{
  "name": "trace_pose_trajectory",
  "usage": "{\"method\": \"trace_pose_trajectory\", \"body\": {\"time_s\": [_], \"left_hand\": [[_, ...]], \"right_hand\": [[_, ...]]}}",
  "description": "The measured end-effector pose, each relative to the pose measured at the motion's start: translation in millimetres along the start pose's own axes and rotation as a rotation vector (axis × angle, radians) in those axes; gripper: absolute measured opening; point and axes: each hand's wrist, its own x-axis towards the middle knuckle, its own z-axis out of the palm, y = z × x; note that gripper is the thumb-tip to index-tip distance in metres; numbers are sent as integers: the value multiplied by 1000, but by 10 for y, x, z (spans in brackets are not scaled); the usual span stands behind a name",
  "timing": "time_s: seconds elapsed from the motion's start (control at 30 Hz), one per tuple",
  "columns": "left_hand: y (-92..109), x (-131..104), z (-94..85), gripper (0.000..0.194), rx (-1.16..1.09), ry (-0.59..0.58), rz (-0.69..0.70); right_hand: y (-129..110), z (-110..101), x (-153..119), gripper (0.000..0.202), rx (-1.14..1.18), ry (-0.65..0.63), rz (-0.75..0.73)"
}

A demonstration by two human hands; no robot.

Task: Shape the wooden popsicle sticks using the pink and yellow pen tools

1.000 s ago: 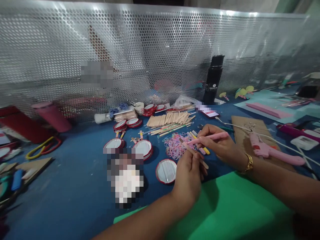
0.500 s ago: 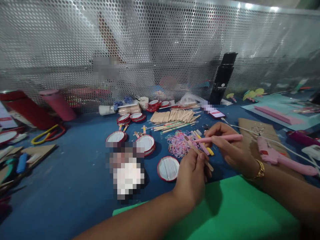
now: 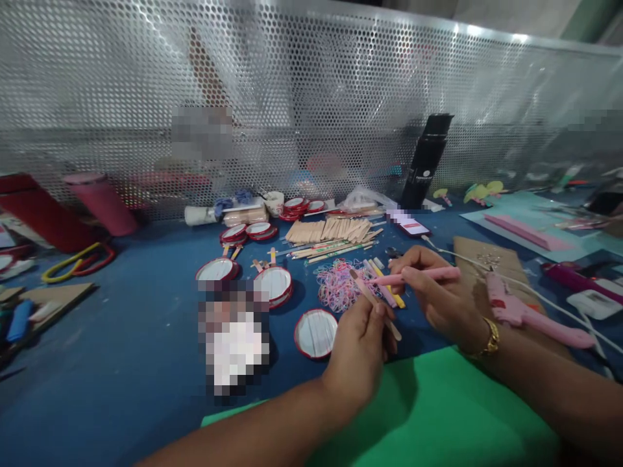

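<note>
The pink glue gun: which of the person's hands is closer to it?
Right. The right hand, holding a pink pen, is to the left of the pink glue gun in the picture; the left hand, holding a wooden stick, is farther left.

The left hand (image 3: 357, 353) grips a wooden stick (image 3: 364, 287), while the right hand (image 3: 431, 295) holds a pink pen (image 3: 434, 274), tip near the stick. Beyond lie coloured bands (image 3: 335, 287); a red-rimmed disc (image 3: 314, 334) rests beside the left hand.
</note>
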Motion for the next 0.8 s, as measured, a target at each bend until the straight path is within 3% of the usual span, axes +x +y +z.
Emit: {"method": "trace_pose_trajectory", "body": {"time_s": [0.33,0.8], "left_hand": [[26,-18,-7,32,4,-27,38],[10,-152,-113,35,83,-110,-6]], "right_hand": [[35,6,-10,11,11,-25,2],[17,-19,-63,19,47,-11,13]]}}
